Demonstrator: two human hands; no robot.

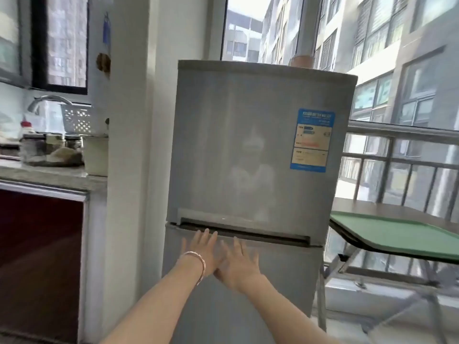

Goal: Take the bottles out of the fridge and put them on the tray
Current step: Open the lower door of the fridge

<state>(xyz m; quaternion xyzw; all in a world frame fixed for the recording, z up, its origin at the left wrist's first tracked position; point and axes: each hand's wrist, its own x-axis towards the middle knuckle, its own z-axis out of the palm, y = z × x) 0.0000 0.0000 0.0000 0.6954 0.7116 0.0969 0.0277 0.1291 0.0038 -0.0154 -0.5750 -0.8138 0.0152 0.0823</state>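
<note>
A grey two-door fridge (248,145) stands straight ahead with both doors closed, so no bottles show. My left hand (202,252), a bangle on its wrist, is spread flat near the top of the lower door, its fingertips at the dark handle groove (248,233). Beside it, my right hand (238,264) is held with straight fingers against the same door, and the two hands overlap at the thumbs. A green tray (397,234) lies on a folding table to the right of the fridge.
A kitchen counter (49,175) with jars, a basket and a tap is on the left behind a white pillar (129,145). A metal railing (402,150) and windows run behind the table on the right.
</note>
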